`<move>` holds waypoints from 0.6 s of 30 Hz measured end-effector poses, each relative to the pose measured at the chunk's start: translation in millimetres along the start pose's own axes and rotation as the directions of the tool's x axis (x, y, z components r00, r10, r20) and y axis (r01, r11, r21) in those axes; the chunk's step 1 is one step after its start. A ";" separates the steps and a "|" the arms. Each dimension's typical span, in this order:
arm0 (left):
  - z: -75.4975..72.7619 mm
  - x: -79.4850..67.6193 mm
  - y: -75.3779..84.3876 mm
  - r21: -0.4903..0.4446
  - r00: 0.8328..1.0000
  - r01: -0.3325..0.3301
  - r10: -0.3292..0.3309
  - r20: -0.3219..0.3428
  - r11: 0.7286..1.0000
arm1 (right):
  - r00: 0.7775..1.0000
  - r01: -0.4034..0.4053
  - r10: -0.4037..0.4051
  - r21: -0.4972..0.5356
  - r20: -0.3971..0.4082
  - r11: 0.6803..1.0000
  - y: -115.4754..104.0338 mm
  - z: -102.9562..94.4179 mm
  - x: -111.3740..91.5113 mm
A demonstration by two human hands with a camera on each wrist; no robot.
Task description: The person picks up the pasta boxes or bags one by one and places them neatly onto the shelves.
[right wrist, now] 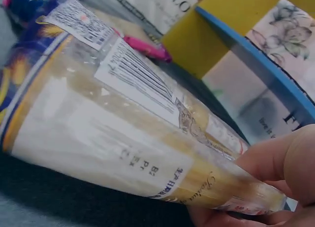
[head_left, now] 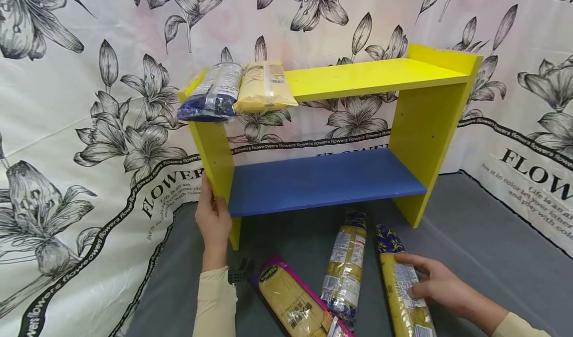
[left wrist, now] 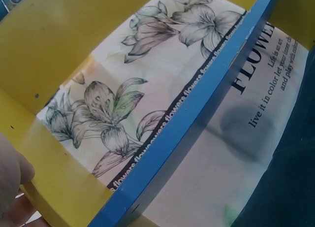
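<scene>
My left hand (head_left: 214, 222) grips the left side panel of a yellow shelf unit (head_left: 431, 128) with a blue lower board (head_left: 322, 180). In the left wrist view its fingertips (left wrist: 22, 170) show at the panel's front edge. My right hand (head_left: 440, 285) holds a long, clear-and-blue spaghetti packet (head_left: 403, 287), thumb and fingers on its two sides. The right wrist view shows the packet (right wrist: 128, 118) close up, with a barcode label and its far end pinched between the fingers. Left of it lies a similar spaghetti packet (head_left: 344, 267), with blue ends and white labels.
A flat pasta packet with a pink edge (head_left: 291, 297) lies at the front of the grey surface (head_left: 474, 237). On the shelf's top left lie a blue-and-white packet (head_left: 215, 91) and a cream packet (head_left: 266, 87), both jutting over the front edge. Flower-printed cloth (head_left: 112, 128) hangs behind.
</scene>
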State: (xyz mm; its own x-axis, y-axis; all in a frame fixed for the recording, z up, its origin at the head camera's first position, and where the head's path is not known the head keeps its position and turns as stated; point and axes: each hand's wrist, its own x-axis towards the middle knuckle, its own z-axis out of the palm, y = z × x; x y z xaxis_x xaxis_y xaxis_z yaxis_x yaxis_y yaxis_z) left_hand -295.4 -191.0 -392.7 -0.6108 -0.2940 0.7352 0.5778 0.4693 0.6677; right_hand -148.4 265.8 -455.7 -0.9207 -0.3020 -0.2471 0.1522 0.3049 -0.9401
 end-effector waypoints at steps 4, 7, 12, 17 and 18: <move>1.9 -0.5 -0.5 0.003 1.000 0.001 -0.001 -0.007 1.000 | 0.999 -0.015 0.014 0.039 0.032 0.999 3.2 -8.1 -11.1; 1.9 -0.7 -1.3 0.005 1.000 0.006 -0.006 -0.005 1.000 | 0.998 0.014 -0.020 0.093 0.055 0.996 3.4 -13.0 -20.2; 1.2 -1.2 -0.2 0.011 1.000 0.013 -0.013 0.000 1.000 | 0.974 0.153 -0.188 0.238 0.129 0.959 -15.8 -22.5 -38.8; 1.1 -1.0 0.9 0.014 1.000 0.018 -0.018 -0.004 1.000 | 0.934 0.322 -0.348 0.243 0.075 0.915 -54.6 -34.4 -52.3; 1.4 -1.0 1.1 0.014 1.000 0.017 -0.017 -0.005 1.000 | 0.931 0.341 -0.360 0.222 0.051 0.913 -61.9 -37.7 -54.1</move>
State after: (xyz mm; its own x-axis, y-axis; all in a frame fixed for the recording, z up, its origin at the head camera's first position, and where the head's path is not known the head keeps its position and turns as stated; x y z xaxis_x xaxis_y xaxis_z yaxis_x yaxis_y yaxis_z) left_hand -294.9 -189.1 -392.9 -0.6176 -0.3063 0.7244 0.5598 0.4757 0.6785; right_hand -121.5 297.3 -375.3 -0.8940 -0.4376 0.0965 -0.0951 -0.0252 -0.9952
